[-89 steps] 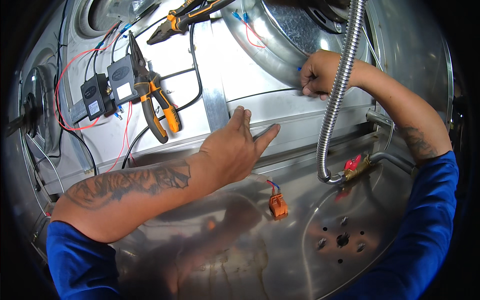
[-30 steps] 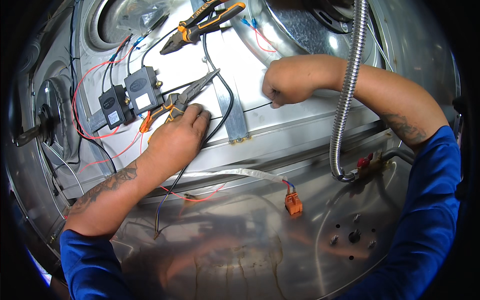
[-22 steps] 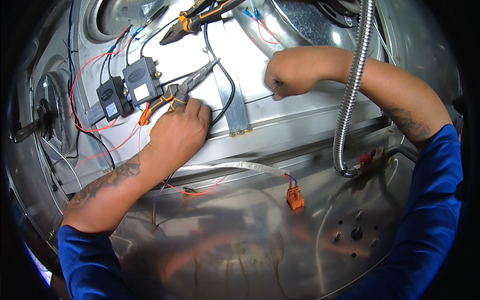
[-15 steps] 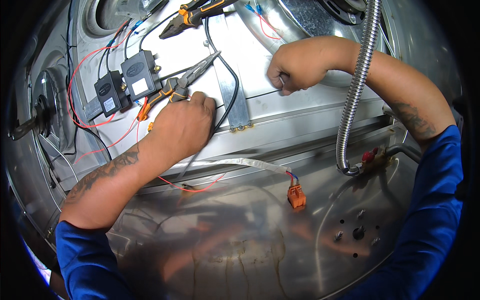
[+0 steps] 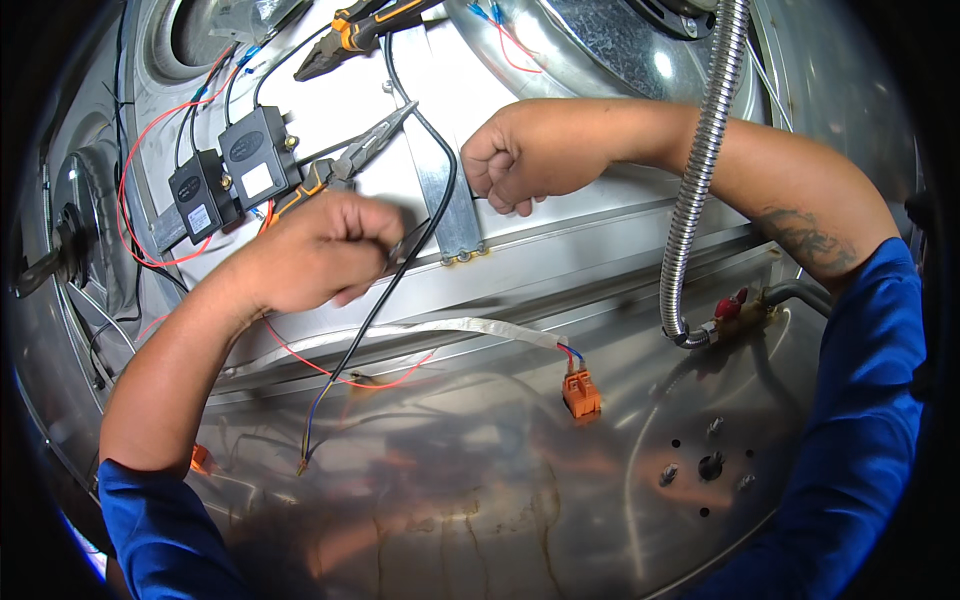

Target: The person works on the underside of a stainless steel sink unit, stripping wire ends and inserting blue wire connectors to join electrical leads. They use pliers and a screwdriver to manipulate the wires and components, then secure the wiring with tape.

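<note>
**Pliers aimed up-right, cable trailing down-left**

While your left hand curls around the orange-and-black handles of the needle-nose pliers, their long axis runs diagonally, with the slim steel tip pointing up and to the right, beyond your knuckles. Your fingers are closed on the handles. A smooth black cable passes beside that hand and slants down-left to bare ends over the shiny sheet-metal panel. Your right hand is balled into a tight fist against the flat metal bracket; I cannot tell what it grips. To its right hangs a ribbed, silvery flexible conduit. Two boxy black modules sit just left of the pliers.
</note>
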A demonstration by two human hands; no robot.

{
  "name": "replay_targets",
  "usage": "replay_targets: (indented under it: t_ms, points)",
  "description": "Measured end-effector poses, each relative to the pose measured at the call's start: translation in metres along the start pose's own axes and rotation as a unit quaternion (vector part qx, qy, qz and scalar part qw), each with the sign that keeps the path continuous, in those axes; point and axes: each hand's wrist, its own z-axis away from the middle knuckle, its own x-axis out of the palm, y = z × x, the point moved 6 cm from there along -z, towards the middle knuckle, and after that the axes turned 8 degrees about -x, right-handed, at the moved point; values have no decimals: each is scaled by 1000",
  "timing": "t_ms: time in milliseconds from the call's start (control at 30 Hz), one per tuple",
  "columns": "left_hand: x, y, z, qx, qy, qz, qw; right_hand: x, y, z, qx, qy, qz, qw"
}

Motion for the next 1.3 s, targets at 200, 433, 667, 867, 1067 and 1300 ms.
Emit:
replay_targets:
  t_ms: [200,433,667,867,1067,1300]
  points:
    - [-9,30,-19,202,81,-73,973,1,4,-3,-35,-16,-26,999]
    - [-1,15,-27,197,128,-63,970,-3,13,-4,-7,10,-14,1000]
    - [5,8,-31,105,249,-103,957,-4,15,-5,-32,29,-25,999]
    - [3,8,-35,67,265,-129,953,-4,15,-7,-59,42,-19,997]
    - [1,4,-43,71,250,-85,962,-4,13,-5,-37,43,-13,998]
    - [-1,1,-44,70,246,-62,965,-6,13,-5,-39,44,-12,998]
